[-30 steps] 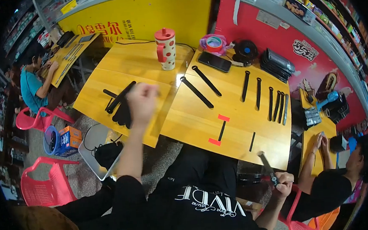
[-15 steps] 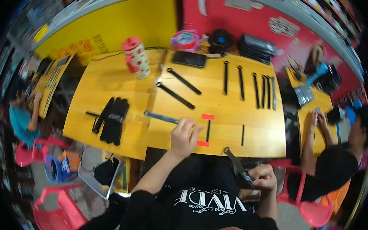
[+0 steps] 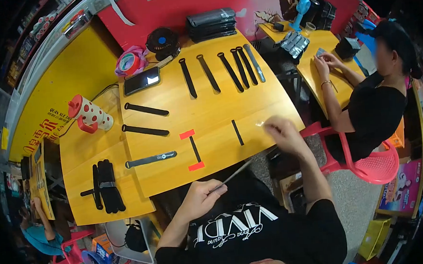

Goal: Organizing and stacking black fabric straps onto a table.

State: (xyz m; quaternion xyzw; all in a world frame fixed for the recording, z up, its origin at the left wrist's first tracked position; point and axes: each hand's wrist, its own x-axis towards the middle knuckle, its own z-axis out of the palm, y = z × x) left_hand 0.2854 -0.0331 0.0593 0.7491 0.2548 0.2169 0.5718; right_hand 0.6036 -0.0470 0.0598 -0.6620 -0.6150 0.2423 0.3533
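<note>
Grip state first: my left hand (image 3: 201, 196) was closed, thumb and fingers pinching 1 end of a thin grey strip (image 3: 234, 174) below the near edge of the wooden table (image 3: 210, 115). The strip slanted up and to the right, its far end stopping just short of the table edge. My right hand (image 3: 279, 130) rested at the right near corner of the table, fingers curled together on a small clear piece (image 3: 261, 124); whether they truly gripped it I could not tell.

Just beyond the left hand, a short black strip (image 3: 194, 149) lay between 2 red tabs (image 3: 187, 134), 1 at each end. To its left lay a grey strap (image 3: 150, 160), and to its right a second short black strip (image 3: 237, 132), near my right hand. Farther left, on the adjoining table, sat a bundle of black straps (image 3: 108, 185).

Mid-table, 2 black straps (image 3: 145, 130) lay roughly parallel. Beside them stood a spotted cup (image 3: 90, 118) with a red lid. At the far edge, 5 long straps (image 3: 227, 70) were lined up, with a phone (image 3: 142, 80), a tape roll (image 3: 131, 63) and a small black fan (image 3: 161, 40) beyond. At the right, another person (image 3: 372, 103) sat at a separate table.
</note>
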